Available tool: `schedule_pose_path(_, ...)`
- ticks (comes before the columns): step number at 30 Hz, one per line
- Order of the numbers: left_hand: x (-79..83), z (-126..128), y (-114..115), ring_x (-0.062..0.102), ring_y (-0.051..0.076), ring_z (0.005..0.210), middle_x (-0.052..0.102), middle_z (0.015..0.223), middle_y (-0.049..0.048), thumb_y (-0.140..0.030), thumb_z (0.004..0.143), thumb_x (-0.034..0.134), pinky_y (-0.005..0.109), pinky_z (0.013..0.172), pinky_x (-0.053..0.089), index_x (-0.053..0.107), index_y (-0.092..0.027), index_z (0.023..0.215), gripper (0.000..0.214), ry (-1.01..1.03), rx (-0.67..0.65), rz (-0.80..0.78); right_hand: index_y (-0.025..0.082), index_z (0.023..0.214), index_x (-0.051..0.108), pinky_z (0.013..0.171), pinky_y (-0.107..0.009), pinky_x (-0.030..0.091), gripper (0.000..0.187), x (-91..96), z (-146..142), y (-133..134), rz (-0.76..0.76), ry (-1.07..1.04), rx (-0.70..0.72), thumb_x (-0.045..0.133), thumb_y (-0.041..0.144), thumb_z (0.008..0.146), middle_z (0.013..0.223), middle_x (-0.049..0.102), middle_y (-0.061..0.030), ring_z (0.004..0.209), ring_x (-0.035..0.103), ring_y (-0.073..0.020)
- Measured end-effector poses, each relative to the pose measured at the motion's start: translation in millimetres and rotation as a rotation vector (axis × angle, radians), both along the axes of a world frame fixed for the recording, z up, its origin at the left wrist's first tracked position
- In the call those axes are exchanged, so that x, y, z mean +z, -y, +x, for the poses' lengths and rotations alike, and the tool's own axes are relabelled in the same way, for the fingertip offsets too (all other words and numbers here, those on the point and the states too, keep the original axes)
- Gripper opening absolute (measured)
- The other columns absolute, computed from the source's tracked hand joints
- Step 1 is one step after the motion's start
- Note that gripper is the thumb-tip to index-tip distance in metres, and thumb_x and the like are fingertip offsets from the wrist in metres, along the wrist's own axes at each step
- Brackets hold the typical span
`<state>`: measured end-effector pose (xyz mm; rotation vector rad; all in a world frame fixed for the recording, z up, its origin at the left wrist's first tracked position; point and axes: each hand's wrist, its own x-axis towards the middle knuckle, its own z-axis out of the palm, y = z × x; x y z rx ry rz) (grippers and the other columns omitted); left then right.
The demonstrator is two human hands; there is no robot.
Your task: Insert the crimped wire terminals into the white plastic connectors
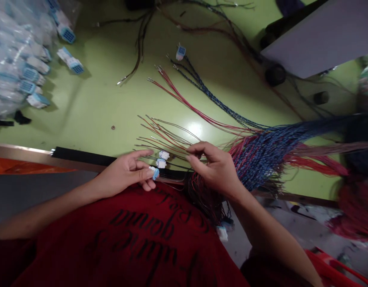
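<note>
Wire assembly at the near edge of the green table [106,91], head view. The left hand [128,173] is closed at its fingertips on a small white-and-blue connector [155,172], with the index finger extended. The right hand [215,167] is pinched, thumb against fingers, on the thin wires [169,137] that fan out leftward from it across the table. Two loose connectors [164,154] [161,163] lie between the hands, just beside the held one.

The connector is judged to be light, rigid moulded plastic and somewhat slippery; it is best gripped across its flat sides, with the cavity face left free. The thin wires are judged to be very light and limp, so they are best taken close behind their bare metal tips, which appear easily bent and are better not squeezed.

To the right, a dense blue-and-red bundle [262,155] is spread out. Red wires [184,97] and a twisted blue strand [208,93] lie farther out, and a bag of connectors [19,59] sits at the far left.
</note>
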<state>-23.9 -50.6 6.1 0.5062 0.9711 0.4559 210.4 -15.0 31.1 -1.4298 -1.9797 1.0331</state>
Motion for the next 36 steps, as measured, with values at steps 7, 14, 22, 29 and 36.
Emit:
schedule_pose_path(7,3.6,3,-3,0.068,0.014,0.060,0.072,0.072,0.0021,-0.023,0.080,0.071,0.024,0.060,0.055,0.041,-0.010,0.132,0.062,0.030,0.020,0.107,0.015,0.081,0.068,0.061,-0.019,0.048,0.008,14.8,-30,6,-0.347,-0.334,0.132,0.062,0.018,0.083,0.073,0.069,0.0005,0.065,0.060,-0.0081)
schedule_pose_path(14,-1.5,3,-5,0.069,0.013,0.069,0.074,0.083,0.0047,-0.020,0.077,0.074,0.025,0.067,0.058,0.066,-0.012,0.099,0.025,0.046,0.245,0.060,0.016,0.076,0.068,0.059,-0.020,0.047,0.009,0.1,-26,5,-0.306,-0.190,-0.043,0.060,0.017,0.081,0.071,0.068,0.0005,0.064,0.059,-0.0088)
schedule_pose_path(22,-3.1,8,-6,0.069,0.011,0.066,0.075,0.080,0.0030,-0.018,0.074,0.079,0.020,0.065,0.058,0.071,-0.014,0.092,0.020,0.175,0.335,0.005,0.017,0.073,0.068,0.056,-0.020,0.042,0.011,4.1,-29,6,-0.189,-0.134,0.024,0.061,0.017,0.082,0.067,0.066,0.0011,0.060,0.056,-0.0081)
schedule_pose_path(29,-4.3,9,-3,0.069,0.009,0.065,0.075,0.082,0.0029,-0.016,0.076,0.077,0.018,0.066,0.057,0.072,-0.014,0.093,0.018,0.175,0.332,0.011,0.016,0.067,0.064,0.057,-0.018,0.042,0.016,6.0,-34,9,-0.194,-0.118,0.066,0.057,0.014,0.081,0.064,0.063,0.0026,0.059,0.054,-0.0071)
schedule_pose_path(36,-3.3,11,-1,0.067,0.011,0.066,0.073,0.075,0.0022,-0.020,0.074,0.078,0.024,0.070,0.056,0.070,-0.013,0.091,0.020,0.075,0.280,0.137,0.016,0.065,0.060,0.054,-0.016,0.040,0.016,7.7,-36,12,-0.260,-0.130,0.060,0.054,0.011,0.078,0.060,0.060,0.0044,0.056,0.050,-0.0056)
